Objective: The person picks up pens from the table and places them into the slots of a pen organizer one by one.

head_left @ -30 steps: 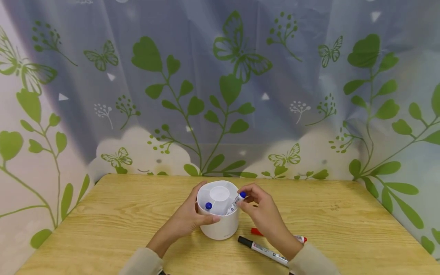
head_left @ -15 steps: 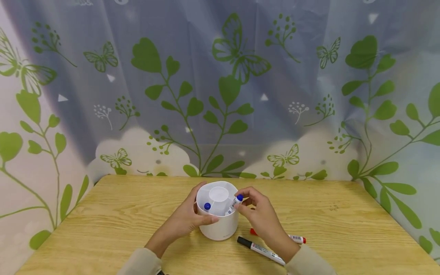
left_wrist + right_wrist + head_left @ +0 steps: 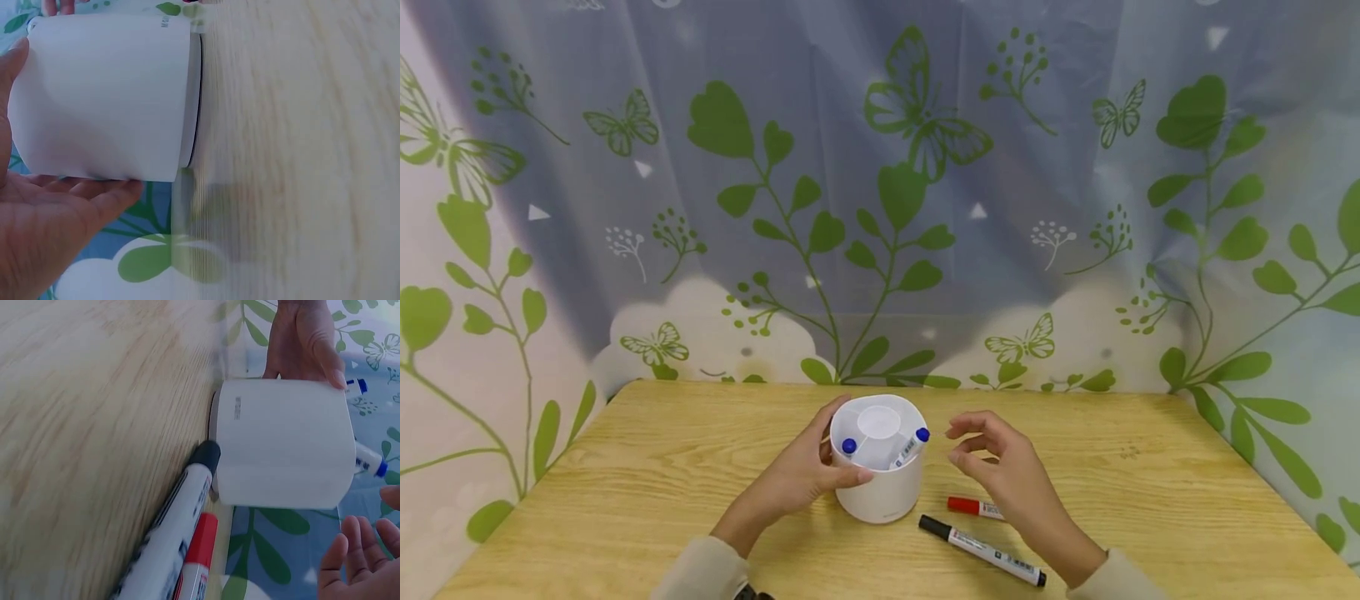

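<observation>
A white round pen holder [image 3: 880,498] with inner compartments stands on the table. My left hand [image 3: 790,479] grips it from the left, thumb at the front rim and fingers round the far side. Two blue-ended white markers are inside: one marker [image 3: 848,447] on the left shows only its end, while the other marker [image 3: 908,450] leans against the right rim. Just right of the rim is my right hand [image 3: 1018,479], its fingers loosely bent and holding nothing; the right wrist view shows a gap between its fingertips [image 3: 352,526] and the leaning marker.
A black-capped marker [image 3: 988,554] lies in front of the pen holder to the right. Behind it lies a red-capped marker [image 3: 973,507], partly hidden by my right hand. A patterned curtain [image 3: 880,208] hangs along the table's [image 3: 1150,500] back edge.
My right hand has let go of the right blue-ended marker and moved off to the right. That marker now leans on the rim by itself. The left hand keeps its grip on the pen holder.
</observation>
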### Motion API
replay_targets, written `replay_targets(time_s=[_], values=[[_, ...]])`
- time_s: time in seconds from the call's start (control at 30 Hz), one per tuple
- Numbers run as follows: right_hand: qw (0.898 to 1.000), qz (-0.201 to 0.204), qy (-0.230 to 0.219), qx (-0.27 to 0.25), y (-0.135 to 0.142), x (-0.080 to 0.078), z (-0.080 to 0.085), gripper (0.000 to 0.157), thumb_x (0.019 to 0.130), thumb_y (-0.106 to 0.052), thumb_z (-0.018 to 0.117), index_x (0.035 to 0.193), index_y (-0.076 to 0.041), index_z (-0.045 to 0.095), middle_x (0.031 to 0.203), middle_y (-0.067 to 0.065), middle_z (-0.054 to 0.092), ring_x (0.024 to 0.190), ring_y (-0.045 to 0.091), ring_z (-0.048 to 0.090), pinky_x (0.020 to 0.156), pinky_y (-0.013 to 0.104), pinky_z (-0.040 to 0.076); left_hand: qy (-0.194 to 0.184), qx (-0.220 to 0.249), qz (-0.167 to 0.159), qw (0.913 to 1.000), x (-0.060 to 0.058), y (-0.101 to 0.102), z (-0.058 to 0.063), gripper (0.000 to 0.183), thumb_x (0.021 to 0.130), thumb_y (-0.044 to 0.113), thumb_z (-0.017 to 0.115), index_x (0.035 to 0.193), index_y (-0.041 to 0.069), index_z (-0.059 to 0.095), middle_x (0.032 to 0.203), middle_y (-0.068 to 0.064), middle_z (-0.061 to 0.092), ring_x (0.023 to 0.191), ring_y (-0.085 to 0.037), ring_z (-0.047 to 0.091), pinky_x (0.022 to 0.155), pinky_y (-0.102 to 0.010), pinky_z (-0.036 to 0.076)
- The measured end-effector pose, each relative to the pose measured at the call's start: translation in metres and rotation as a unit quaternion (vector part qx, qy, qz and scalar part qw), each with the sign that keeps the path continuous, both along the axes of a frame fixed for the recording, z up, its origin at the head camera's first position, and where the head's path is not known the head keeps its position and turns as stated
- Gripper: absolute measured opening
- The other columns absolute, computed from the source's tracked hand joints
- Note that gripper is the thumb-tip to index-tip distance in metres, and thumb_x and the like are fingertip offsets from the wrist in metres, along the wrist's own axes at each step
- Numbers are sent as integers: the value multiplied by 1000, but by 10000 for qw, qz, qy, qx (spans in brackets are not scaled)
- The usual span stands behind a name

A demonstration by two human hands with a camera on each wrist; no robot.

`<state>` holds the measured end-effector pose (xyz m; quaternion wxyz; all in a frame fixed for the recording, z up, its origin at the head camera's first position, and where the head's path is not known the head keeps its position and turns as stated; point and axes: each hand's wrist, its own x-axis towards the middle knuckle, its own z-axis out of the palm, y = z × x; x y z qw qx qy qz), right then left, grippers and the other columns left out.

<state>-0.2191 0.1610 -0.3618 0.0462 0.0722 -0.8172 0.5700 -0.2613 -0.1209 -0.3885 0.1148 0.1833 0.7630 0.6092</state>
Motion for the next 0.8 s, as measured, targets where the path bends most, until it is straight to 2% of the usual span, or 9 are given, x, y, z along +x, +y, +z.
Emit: replay_targets(time_s=[0.37,0.6,0.8], values=[[9986,-23,-255,470,40,1,-2,31,98,-8,72,129,-6,65,124,11,70,109,19,68,88,30,58,-167,323,-385,9986,-5,-7,-4,104,89,17,86,167,19,18,169,-17,31,152,-43,39,113,-48,50],[9968,50,-653,456,60,2,-8,34,99,-9,71,132,-2,62,127,15,69,111,19,69,91,34,61,-166,380,-511,9978,-4,-9,-3,101,90,16,85,167,16,19,167,-20,32,153,-44,39,114,-49,50],[9944,352,-715,700,79,-1,-14,35,101,-10,70,132,2,60,126,17,69,108,20,69,88,36,60,-37,292,-502,9983,-5,-14,0,98,90,17,85,166,15,22,168,-20,31,155,-44,34,118,-51,45]])
